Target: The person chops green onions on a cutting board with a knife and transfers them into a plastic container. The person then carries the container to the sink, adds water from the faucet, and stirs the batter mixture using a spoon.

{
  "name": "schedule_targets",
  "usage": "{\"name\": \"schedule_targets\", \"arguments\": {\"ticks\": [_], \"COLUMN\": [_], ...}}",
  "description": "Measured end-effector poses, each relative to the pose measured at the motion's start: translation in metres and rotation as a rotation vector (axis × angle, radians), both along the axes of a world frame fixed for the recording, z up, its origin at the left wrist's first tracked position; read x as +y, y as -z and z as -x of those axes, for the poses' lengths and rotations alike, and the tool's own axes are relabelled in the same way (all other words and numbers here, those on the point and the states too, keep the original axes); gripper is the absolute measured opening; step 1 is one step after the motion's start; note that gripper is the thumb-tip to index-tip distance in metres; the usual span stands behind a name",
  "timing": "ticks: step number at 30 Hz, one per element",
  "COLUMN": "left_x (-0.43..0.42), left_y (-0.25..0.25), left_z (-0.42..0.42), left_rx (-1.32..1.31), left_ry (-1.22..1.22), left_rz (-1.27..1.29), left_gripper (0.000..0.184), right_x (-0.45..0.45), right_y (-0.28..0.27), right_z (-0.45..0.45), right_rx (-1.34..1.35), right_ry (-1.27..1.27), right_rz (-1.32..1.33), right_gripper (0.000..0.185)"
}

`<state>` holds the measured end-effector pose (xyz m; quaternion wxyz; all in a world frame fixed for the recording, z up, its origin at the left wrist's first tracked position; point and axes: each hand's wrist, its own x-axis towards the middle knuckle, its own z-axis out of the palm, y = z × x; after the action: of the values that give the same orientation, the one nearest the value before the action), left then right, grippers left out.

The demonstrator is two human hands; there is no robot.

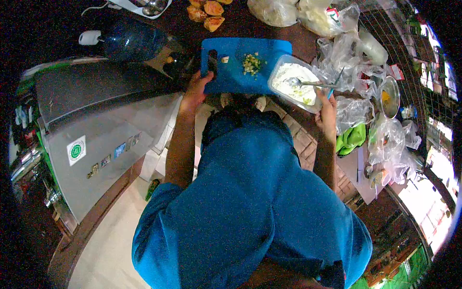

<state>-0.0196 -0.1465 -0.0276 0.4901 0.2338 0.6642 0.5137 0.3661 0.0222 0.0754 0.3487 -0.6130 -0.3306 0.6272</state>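
Observation:
A blue cutting board point(231, 79) with a small heap of chopped pale green pieces point(251, 64) and one separate pale piece point(224, 59) is gripped at its near left corner by my left hand point(194, 91). My right hand point(327, 113) holds the near right edge of a clear plastic tub point(312, 105), which overlaps the board's right side. White creamy food point(288, 74) with some green bits fills the tub. A metal spoon point(308, 84) rests in it, its handle reaching right over my right hand.
Reddish-orange pieces point(214, 8) lie beyond the board. Plastic bags point(344, 53), a metal bowl point(389, 98) with something yellow, and a green bundle point(352, 139) are at right. A dark bottle-like object point(132, 42) and a grey appliance point(106, 139) stand left.

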Motion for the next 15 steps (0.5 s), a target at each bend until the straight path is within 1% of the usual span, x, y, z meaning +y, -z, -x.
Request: {"name": "schedule_targets", "arguments": {"ticks": [1,2,3,5,6,8,9,10,11,12,13,14,15], "left_x": [-0.007,-0.015,-0.022,-0.030,-0.027,-0.039,-0.058,-0.070,-0.083,-0.096,-0.101,-0.111,-0.115], "left_y": [0.003,0.005,0.002,-0.001,-0.006,-0.024,-0.038,-0.037,-0.037,-0.023,-0.021,-0.021,-0.033], "left_z": [0.004,0.008,0.008,0.001,-0.010,-0.013,-0.001,0.014,0.028,0.041,0.048,0.052,0.053], "left_rx": [0.043,0.086,0.045,0.002,0.212,0.420,0.165,0.038,-0.090,-0.210,-0.328,-0.227,-0.225], "left_ry": [0.041,0.079,0.028,-0.021,-0.210,-0.396,-0.345,-0.317,-0.291,-0.278,-0.265,-0.305,-0.306], "left_rz": [-0.026,-0.054,-0.109,-0.166,-0.010,0.147,0.038,-0.021,-0.071,-0.076,-0.084,-0.076,-0.080], "left_gripper": [0.045,0.044,0.041,0.037,0.032,0.027,0.023,0.021,0.020,0.018,0.017,0.017,0.017], "right_x": [0.000,0.000,-0.001,-0.004,-0.004,-0.005,-0.004,-0.003,-0.001,0.000,0.002,0.008,0.015], "right_y": [0.000,0.001,-0.003,-0.010,-0.013,-0.015,-0.014,-0.009,-0.010,-0.012,-0.013,0.005,0.024], "right_z": [-0.001,0.002,0.007,0.018,0.022,0.028,0.032,0.036,0.044,0.052,0.060,0.067,0.075], "right_rx": [-0.080,-0.043,-0.046,0.000,-0.003,0.010,0.014,0.031,-0.009,-0.050,-0.091,-0.035,0.022], "right_ry": [-0.014,-0.038,-0.036,0.049,0.051,0.064,0.068,0.061,0.048,0.035,0.022,0.065,0.107], "right_rz": [0.017,-0.045,-0.044,-0.038,-0.039,-0.032,-0.031,-0.068,-0.076,-0.083,-0.090,-0.122,-0.151], "right_gripper": [0.034,0.031,0.031,0.029,0.029,0.029,0.028,0.029,0.029,0.028,0.028,0.028,0.028]}}
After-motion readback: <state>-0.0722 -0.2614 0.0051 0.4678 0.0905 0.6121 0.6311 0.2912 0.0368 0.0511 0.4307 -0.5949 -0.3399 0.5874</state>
